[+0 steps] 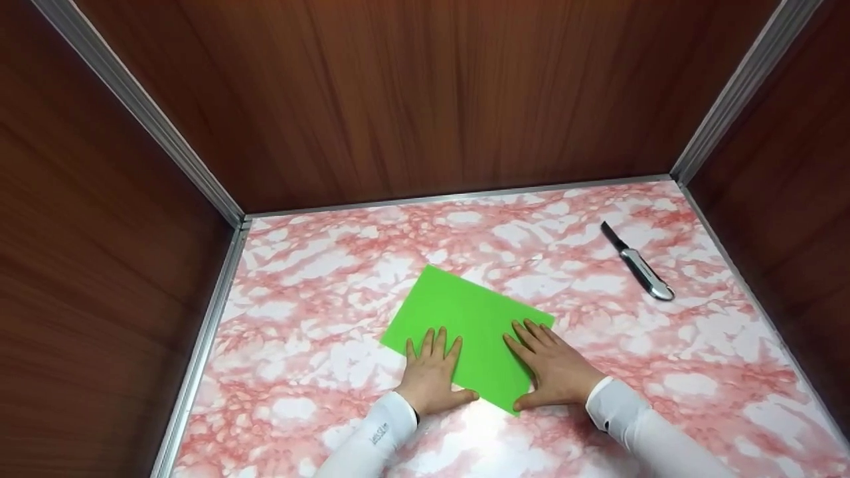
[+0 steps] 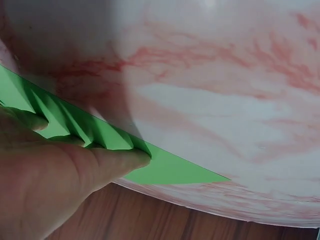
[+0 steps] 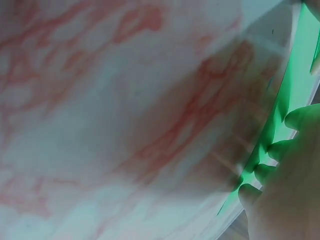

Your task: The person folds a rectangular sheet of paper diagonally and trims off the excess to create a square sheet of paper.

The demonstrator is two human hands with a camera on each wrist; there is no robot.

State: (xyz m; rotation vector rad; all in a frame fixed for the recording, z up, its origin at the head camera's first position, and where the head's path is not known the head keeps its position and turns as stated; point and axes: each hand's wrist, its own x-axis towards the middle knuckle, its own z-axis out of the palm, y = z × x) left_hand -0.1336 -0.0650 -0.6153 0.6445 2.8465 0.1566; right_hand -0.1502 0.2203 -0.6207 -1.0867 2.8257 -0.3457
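A bright green sheet of paper [image 1: 475, 325] lies flat and turned at an angle on the table. My left hand [image 1: 433, 375] rests on its lower left edge, fingers straight and spread, the thumb pointing right past the near edge. On the right side of the sheet my right hand [image 1: 551, 365] presses with extended fingers, its thumb near the closest corner. The left wrist view shows the left hand [image 2: 75, 160] laid over the green paper [image 2: 165, 170]. In the right wrist view the right hand [image 3: 285, 185] has its fingertips on the paper's edge.
A utility knife [image 1: 639, 265] with a black blade end and a silver and black handle lies at the right of the table [image 1: 299, 318]. The tabletop has a red and white marbled pattern. Brown wood-grain panels [image 1: 412, 99] with metal framing enclose the back and both sides.
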